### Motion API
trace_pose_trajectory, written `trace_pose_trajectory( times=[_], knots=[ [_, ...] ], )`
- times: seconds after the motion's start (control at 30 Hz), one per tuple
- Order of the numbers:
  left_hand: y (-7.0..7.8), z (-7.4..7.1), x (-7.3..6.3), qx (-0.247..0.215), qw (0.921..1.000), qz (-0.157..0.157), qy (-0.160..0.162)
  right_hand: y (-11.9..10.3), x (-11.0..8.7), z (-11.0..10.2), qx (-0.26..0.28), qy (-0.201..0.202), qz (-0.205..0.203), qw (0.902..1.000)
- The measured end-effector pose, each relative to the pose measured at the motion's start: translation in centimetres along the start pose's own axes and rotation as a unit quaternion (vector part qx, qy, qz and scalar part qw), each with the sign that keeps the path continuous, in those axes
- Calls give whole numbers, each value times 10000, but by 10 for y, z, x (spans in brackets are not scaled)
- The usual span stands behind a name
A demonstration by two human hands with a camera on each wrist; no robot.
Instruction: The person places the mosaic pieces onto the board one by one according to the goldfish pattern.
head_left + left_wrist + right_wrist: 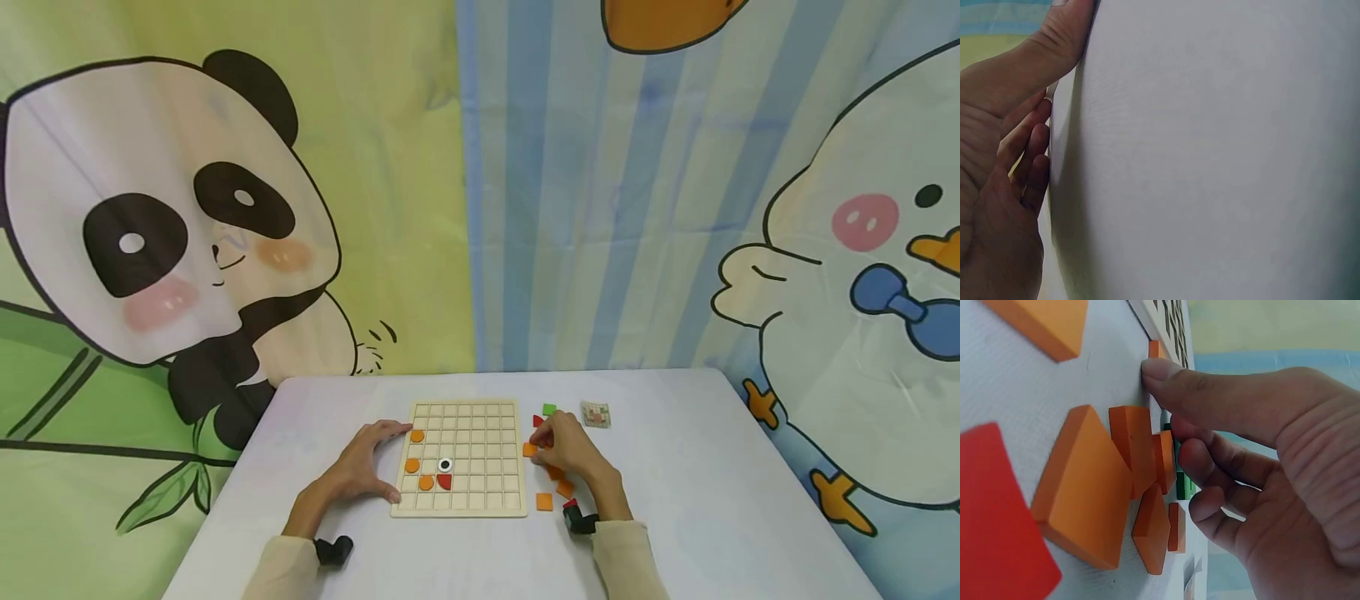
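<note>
While the left hand (360, 467) rests with thumb and fingers spread wide at the left edge of the pale wooden grid board (459, 512), the right hand (573, 454) is just beyond the board's right edge. Its grip is narrow: thumb and forefinger appear to pinch a flat orange square tile (528, 450) beside that edge; whether it is clear of the white worktop (667, 467) cannot be told. On the board's left half lie three orange discs (417, 436), a black-and-white disc (446, 465) and a red quarter-circle piece (444, 481). Judged risks: the tile could slip, given a fingertip hold; loose orange tiles (544, 502) right of the board could be knocked by the curled fingers; uneven left-hand pressure could shift the board, displacing its pieces.
</note>
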State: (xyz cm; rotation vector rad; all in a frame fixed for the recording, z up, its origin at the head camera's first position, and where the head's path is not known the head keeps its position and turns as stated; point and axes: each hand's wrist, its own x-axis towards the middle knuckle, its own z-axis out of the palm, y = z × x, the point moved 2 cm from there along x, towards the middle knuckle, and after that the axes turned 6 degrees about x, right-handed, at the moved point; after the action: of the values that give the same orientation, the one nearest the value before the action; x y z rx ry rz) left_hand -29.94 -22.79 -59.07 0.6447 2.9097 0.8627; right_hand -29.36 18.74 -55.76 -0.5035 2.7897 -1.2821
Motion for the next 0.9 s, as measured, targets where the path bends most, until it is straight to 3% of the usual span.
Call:
trace_pose_trajectory(
  times=[0.13,0.37,0.63,0.9],
  knots=[
    [-1,3,-1,-20,9999,-109,-88,2,-2,1,11,-110,-36,9999],
    [3,-1,4,-5,10000,-33,-18,1,1,-5,-31,16,-296,9996],
    [5,-5,8,19,10000,7,-16,0,7,-7,47,35,-302,9995],
    [1,0,1,72,10000,36,-28,1,5,0,200,-66,-435,9988]
  ],
)
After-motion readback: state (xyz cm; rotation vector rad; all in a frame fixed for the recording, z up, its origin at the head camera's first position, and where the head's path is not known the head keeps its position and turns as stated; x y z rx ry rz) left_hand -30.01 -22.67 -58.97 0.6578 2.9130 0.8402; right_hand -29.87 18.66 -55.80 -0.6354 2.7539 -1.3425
